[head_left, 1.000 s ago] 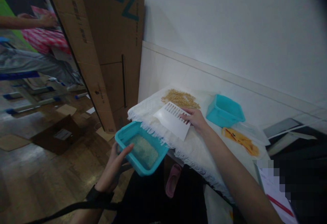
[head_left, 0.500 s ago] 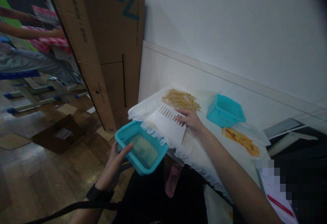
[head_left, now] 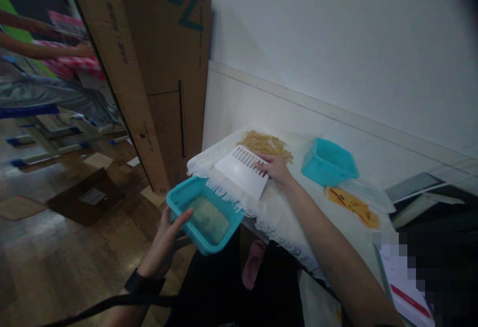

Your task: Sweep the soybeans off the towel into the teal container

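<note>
My left hand [head_left: 168, 240] grips the near-left rim of a turquoise plastic box [head_left: 172, 199], thumb over the edge. Pale small grains [head_left: 209, 220] cover the bottom of the box, which is held at the edge of the white fringed cloth [head_left: 276, 222]. In my right hand [head_left: 274, 167] is a flat white slotted scraper [head_left: 241, 175], its row of slots toward the back. It lies over the cloth, just in front of a spread of yellow beans [head_left: 263, 143]. The fingertips are partly hidden around the scraper's slotted edge.
A second turquoise box [head_left: 328, 163] stands at the right on the table, beside an orange cloth bag [head_left: 353, 205] and a clear lid [head_left: 368, 192]. A tall cardboard box [head_left: 164, 68] rises at the left. Behind it a person [head_left: 56, 48] sits.
My right hand has shifted the scraper slightly back toward the beans, and its front edge is now farther from the cloth's fringe. The left hand and its box have barely moved.
</note>
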`<state>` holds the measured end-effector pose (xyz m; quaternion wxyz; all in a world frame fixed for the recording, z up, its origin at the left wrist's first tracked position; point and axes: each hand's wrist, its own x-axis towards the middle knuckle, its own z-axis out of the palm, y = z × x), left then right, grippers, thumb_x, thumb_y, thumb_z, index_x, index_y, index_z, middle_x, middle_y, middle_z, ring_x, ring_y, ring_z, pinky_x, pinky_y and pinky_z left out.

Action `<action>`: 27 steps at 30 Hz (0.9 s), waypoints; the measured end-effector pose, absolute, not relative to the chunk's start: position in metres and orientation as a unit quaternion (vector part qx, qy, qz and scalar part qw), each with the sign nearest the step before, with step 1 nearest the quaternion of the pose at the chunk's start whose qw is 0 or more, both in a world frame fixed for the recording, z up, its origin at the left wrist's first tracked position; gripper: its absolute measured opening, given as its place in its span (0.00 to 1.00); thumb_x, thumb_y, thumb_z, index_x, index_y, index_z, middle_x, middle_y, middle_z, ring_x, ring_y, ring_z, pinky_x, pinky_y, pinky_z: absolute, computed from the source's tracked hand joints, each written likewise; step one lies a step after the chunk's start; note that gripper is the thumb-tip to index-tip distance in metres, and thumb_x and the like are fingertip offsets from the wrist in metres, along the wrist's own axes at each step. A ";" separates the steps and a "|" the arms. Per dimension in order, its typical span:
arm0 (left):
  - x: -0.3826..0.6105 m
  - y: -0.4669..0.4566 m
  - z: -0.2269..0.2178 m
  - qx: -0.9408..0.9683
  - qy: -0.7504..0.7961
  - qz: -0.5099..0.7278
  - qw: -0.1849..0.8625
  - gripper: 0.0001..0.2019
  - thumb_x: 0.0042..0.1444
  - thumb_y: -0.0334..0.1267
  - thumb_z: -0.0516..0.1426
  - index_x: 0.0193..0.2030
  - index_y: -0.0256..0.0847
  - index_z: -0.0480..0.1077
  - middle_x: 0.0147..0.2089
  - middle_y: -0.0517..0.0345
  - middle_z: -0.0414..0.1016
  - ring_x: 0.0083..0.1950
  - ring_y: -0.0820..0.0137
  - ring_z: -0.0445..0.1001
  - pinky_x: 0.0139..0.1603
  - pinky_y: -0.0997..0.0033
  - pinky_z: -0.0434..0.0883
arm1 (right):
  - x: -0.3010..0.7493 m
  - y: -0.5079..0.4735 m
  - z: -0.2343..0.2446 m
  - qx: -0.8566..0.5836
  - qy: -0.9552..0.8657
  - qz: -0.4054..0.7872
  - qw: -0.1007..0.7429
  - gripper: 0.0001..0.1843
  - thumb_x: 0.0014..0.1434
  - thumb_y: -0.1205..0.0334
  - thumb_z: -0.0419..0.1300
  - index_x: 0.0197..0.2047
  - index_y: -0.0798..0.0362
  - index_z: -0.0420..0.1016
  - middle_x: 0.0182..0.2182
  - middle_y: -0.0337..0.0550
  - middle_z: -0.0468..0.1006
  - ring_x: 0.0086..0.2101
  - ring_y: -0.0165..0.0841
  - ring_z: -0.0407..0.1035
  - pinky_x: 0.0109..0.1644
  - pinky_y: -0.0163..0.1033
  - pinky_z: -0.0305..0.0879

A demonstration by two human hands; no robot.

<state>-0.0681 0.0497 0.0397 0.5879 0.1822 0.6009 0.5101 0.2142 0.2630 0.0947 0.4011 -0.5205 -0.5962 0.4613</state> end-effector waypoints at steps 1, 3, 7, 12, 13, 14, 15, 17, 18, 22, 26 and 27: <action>-0.069 0.050 0.040 0.181 0.600 0.510 0.588 0.43 0.58 0.54 0.71 0.75 0.59 0.56 0.71 0.48 0.74 0.49 0.58 0.87 0.45 0.58 0.85 | 0.212 0.262 0.094 -0.522 -0.594 0.467 0.396 0.36 0.37 0.54 0.77 0.52 0.55 0.89 0.26 0.40 0.83 0.22 0.30 0.66 0.27 0.37 0.64; -0.072 0.051 0.040 0.179 0.601 0.513 0.586 0.42 0.58 0.54 0.71 0.74 0.59 0.57 0.70 0.48 0.75 0.48 0.58 0.87 0.46 0.58 0.85 | 0.207 0.258 0.093 -0.517 -0.594 0.476 0.390 0.35 0.37 0.55 0.77 0.51 0.55 0.89 0.26 0.39 0.82 0.22 0.29 0.65 0.26 0.37 0.63; -0.075 0.053 0.037 0.171 0.606 0.523 0.575 0.43 0.55 0.55 0.72 0.74 0.60 0.59 0.71 0.48 0.75 0.52 0.55 0.87 0.46 0.56 0.85 | 0.201 0.242 0.092 -0.489 -0.610 0.498 0.374 0.34 0.38 0.53 0.79 0.51 0.54 0.90 0.27 0.40 0.84 0.22 0.29 0.67 0.26 0.36 0.63; -0.076 0.052 0.032 0.174 0.606 0.525 0.571 0.46 0.53 0.56 0.73 0.74 0.59 0.59 0.66 0.46 0.79 0.48 0.55 0.88 0.45 0.54 0.85 | 0.210 0.228 0.095 -0.480 -0.617 0.502 0.372 0.37 0.39 0.50 0.80 0.54 0.53 0.89 0.30 0.42 0.86 0.23 0.31 0.70 0.27 0.36 0.65; -0.075 0.051 0.032 0.174 0.605 0.526 0.572 0.45 0.53 0.56 0.73 0.74 0.59 0.59 0.66 0.46 0.79 0.47 0.56 0.88 0.45 0.55 0.85 | 0.216 0.229 0.096 -0.488 -0.608 0.494 0.385 0.38 0.39 0.50 0.80 0.55 0.53 0.89 0.31 0.42 0.86 0.24 0.31 0.70 0.28 0.37 0.66; -0.075 0.050 0.032 0.174 0.603 0.527 0.573 0.45 0.53 0.56 0.73 0.74 0.59 0.60 0.66 0.46 0.79 0.46 0.57 0.88 0.45 0.55 0.85 | 0.224 0.231 0.098 -0.500 -0.596 0.482 0.404 0.39 0.38 0.49 0.80 0.55 0.53 0.89 0.31 0.42 0.87 0.24 0.32 0.71 0.28 0.37 0.66; -0.075 0.050 0.032 0.173 0.602 0.527 0.575 0.44 0.53 0.56 0.73 0.73 0.60 0.60 0.66 0.47 0.79 0.45 0.58 0.88 0.45 0.56 0.85 | 0.233 0.235 0.100 -0.515 -0.581 0.466 0.424 0.41 0.37 0.49 0.81 0.56 0.53 0.88 0.31 0.43 0.87 0.24 0.33 0.72 0.28 0.37 0.67; -0.074 0.049 0.033 0.173 0.598 0.527 0.578 0.43 0.54 0.55 0.73 0.73 0.59 0.60 0.65 0.48 0.79 0.45 0.59 0.88 0.45 0.57 0.85 | 0.255 0.242 0.102 -0.543 -0.550 0.424 0.473 0.43 0.36 0.48 0.80 0.57 0.53 0.88 0.32 0.44 0.87 0.25 0.35 0.74 0.28 0.39 0.68; -0.073 0.048 0.034 0.173 0.597 0.527 0.580 0.42 0.55 0.54 0.73 0.72 0.59 0.60 0.65 0.48 0.79 0.45 0.59 0.88 0.45 0.58 0.85 | 0.267 0.246 0.103 -0.553 -0.539 0.402 0.492 0.43 0.36 0.48 0.80 0.57 0.53 0.87 0.34 0.45 0.88 0.26 0.36 0.75 0.29 0.40 0.69; -0.071 0.047 0.036 0.181 0.596 0.522 0.583 0.40 0.57 0.52 0.72 0.72 0.57 0.61 0.66 0.47 0.79 0.46 0.59 0.88 0.45 0.59 0.85 | 0.305 0.253 0.101 -0.599 -0.521 0.315 0.519 0.42 0.39 0.49 0.78 0.58 0.54 0.87 0.37 0.46 0.89 0.28 0.39 0.78 0.31 0.41 0.71; -0.069 0.045 0.037 0.190 0.595 0.512 0.590 0.40 0.57 0.54 0.71 0.73 0.58 0.60 0.66 0.48 0.79 0.46 0.59 0.88 0.44 0.60 0.85 | 0.317 0.256 0.097 -0.617 -0.512 0.306 0.513 0.37 0.41 0.55 0.76 0.57 0.54 0.87 0.40 0.46 0.90 0.31 0.39 0.80 0.34 0.40 0.73; -0.069 0.044 0.037 0.188 0.596 0.509 0.591 0.40 0.57 0.54 0.71 0.73 0.59 0.60 0.66 0.48 0.79 0.47 0.59 0.88 0.45 0.59 0.85 | 0.317 0.257 0.096 -0.617 -0.510 0.311 0.512 0.36 0.41 0.57 0.76 0.57 0.53 0.88 0.40 0.46 0.90 0.32 0.39 0.80 0.34 0.40 0.73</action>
